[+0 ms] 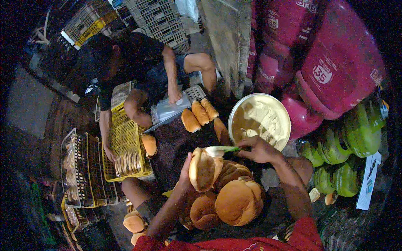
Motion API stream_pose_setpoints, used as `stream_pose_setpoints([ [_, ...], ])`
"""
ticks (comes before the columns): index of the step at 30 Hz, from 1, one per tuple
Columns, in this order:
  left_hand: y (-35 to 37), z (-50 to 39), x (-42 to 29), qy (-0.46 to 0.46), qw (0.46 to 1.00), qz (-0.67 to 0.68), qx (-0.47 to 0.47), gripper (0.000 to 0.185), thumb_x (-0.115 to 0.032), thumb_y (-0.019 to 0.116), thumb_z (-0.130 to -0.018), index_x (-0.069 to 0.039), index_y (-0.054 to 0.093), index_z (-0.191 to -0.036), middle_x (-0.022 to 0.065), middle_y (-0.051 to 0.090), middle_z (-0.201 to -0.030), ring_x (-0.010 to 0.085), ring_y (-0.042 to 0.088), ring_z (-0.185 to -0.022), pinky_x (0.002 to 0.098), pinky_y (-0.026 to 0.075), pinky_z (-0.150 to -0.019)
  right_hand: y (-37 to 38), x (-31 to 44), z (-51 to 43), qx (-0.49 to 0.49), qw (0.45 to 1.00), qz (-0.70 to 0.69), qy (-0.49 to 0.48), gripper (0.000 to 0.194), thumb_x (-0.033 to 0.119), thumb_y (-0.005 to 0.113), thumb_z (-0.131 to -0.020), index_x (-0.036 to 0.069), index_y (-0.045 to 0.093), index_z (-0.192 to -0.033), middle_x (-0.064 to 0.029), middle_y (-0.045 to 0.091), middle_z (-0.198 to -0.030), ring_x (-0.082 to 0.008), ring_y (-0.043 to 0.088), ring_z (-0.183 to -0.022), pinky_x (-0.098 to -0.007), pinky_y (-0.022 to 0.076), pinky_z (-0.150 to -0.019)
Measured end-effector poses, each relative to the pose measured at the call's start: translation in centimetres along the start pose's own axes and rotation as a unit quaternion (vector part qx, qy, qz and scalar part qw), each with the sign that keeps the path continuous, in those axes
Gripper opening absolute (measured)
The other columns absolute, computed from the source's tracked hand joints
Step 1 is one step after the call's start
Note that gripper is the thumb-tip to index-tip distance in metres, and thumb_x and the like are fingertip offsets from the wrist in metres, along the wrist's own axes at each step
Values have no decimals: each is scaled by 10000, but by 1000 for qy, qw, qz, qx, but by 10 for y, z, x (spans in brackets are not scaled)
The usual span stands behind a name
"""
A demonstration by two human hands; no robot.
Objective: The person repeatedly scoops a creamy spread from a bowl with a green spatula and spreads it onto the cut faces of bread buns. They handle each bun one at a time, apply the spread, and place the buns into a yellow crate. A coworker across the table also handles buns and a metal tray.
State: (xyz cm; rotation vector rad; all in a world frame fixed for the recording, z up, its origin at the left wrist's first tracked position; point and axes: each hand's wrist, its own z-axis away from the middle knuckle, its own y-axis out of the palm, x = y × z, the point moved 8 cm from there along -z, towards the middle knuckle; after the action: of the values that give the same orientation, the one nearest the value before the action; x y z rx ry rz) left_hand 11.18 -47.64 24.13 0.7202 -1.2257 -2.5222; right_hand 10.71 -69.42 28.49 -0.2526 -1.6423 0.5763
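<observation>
My left hand grips a round bread bun that is split and tilted up, its cut side facing right. My right hand holds a spreader by its green handle. The spreader's pale, cream-coated end lies at the top edge of the bun. Just beyond my right hand stands a round tub of pale yellow cream, some of it scraped from the sides. Below the held bun are piled several joined round buns, close to my lap.
Opposite sits a co-worker, one hand on clear plastic bags, the other in a yellow crate with packed bread. Long rolls lie ahead. Pink gas cylinders and green ones stand right; stacked crates left.
</observation>
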Motion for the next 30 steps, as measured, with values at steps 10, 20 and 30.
stream_pose_setpoints([
  [10,-141,-51,-78,140,952,-55,-268,653,-714,460,-917,-121,588,-1159,96,645,-936,243,647,-774,385,552,-654,65,27,-10,7,880,449,-155,378,221,647,-846,207,655,-1224,-115,617,-947,-296,647,-782,-440,548,-679],
  [20,-165,-104,-89,-54,509,826,237,349,-288,607,-922,-139,558,-1234,79,639,-1144,288,629,-1048,504,486,-893,-40,-16,14,-115,941,305,86,330,195,657,-861,180,683,-1189,-148,646,-985,-349,636,-953,-445,528,-836],
  [30,-162,-161,-172,2,-390,911,133,482,-417,560,-946,-79,538,-1289,176,660,-1137,321,651,-1055,471,492,-901,-59,-23,16,-122,931,341,34,269,185,661,-859,93,703,-1109,-167,683,-1028,-358,643,-976,-458,521,-864],
])
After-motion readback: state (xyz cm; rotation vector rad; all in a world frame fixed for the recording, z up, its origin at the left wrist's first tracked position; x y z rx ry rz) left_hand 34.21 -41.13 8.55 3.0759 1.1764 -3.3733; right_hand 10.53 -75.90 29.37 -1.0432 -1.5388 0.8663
